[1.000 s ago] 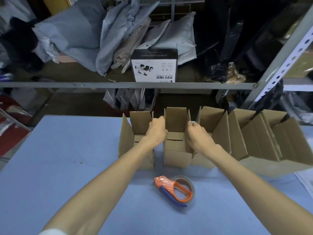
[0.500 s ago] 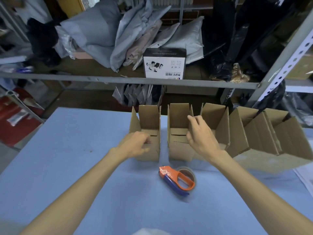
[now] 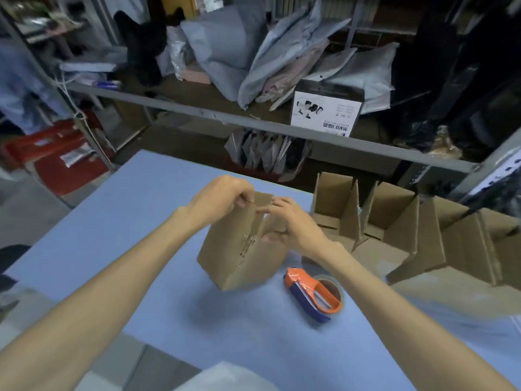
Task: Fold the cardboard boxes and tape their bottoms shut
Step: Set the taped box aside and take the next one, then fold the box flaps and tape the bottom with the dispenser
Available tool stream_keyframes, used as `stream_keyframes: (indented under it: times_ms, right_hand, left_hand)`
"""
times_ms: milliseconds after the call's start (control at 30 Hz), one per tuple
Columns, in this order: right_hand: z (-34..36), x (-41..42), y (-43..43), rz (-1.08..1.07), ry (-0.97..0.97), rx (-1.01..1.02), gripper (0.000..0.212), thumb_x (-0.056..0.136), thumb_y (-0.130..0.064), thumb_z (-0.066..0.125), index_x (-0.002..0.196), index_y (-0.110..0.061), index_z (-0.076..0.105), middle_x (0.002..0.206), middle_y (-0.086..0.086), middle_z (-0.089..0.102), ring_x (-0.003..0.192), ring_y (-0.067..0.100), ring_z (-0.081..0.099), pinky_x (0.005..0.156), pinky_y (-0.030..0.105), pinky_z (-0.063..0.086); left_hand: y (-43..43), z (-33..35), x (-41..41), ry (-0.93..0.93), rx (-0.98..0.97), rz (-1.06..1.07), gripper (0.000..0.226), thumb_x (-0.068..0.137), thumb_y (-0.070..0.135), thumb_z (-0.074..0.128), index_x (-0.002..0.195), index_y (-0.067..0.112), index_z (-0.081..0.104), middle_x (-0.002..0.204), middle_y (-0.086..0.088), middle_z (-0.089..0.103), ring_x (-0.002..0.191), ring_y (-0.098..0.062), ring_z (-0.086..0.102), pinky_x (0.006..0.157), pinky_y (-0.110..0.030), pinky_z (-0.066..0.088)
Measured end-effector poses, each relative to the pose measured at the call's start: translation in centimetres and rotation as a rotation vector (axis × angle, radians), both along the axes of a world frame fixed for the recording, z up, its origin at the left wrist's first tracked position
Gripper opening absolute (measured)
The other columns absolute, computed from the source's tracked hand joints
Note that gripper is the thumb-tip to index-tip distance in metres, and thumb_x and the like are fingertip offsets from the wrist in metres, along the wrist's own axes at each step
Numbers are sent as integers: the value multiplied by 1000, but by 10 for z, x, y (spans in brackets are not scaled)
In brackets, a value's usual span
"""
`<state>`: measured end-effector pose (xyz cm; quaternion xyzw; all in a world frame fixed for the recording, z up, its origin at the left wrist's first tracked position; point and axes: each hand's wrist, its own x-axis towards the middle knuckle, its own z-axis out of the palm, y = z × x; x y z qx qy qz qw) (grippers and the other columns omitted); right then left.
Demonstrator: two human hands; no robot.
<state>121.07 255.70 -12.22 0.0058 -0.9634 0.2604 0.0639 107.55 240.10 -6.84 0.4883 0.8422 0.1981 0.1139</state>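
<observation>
A small brown cardboard box [image 3: 234, 252] is tilted above the blue table [image 3: 112, 235], one lower corner pointing down at the table. My left hand [image 3: 222, 197] pinches a top flap at the box's upper edge. My right hand [image 3: 293, 227] grips the flaps on the box's right side. An orange and blue tape dispenser [image 3: 313, 294] with a roll of clear tape lies on the table just right of the box. A row of several open folded boxes [image 3: 394, 221] stands to the right, along the table's far edge.
A metal shelf rail [image 3: 253, 122] runs behind the table, carrying grey mailer bags [image 3: 225, 52] and a black and white product box [image 3: 327, 108]. A slanted metal upright [image 3: 501, 162] stands at the right. Red crates [image 3: 56, 159] sit on the floor at left.
Both hands have taken the leftmost box out of the row, brought it nearer and tilted it. The view has swung left, so the row now sits to the right.
</observation>
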Motion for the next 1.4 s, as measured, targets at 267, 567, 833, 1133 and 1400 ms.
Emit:
stream_keyframes:
  times_ms: [267,567,833,1133,1400]
  right_hand:
    - [-2,-5,-60,-179,283,-527,8,83,-6,67,80,-6,60,75,0,65,75,16,59,71,37,46]
    - [-27,16,-97,-729,126,-1044,18,85,-8,66,97,-15,54,104,8,64,95,23,60,82,38,49]
    - [-48,34,-88,-479,15,-374,18,80,-29,71,95,-20,72,92,-3,67,88,17,62,76,39,50]
    - [-113,51,-92,-888,-14,-653,5,74,-12,74,75,-7,76,70,6,72,65,18,62,65,32,43]
    - [-140,101,-126,-954,-194,-588,23,85,-38,67,73,-17,70,77,-3,71,78,17,63,68,38,49]
  left_hand:
    - [-71,-9,14,-116,261,215,55,88,43,64,139,35,45,138,10,45,126,-6,40,106,-27,33]
    - [-88,-43,6,-46,93,267,35,88,18,66,121,28,68,103,4,63,104,-19,57,94,-31,40]
    - [-35,-55,-6,-129,-256,-141,34,77,22,73,109,32,73,91,14,59,93,-10,57,78,-29,42]
    - [15,-150,44,-263,-142,115,11,85,19,67,89,20,77,116,5,61,119,-19,45,102,-32,29]
    - [15,-173,56,-283,-81,-35,15,87,13,65,77,15,76,111,-4,62,110,-21,51,95,-24,24]
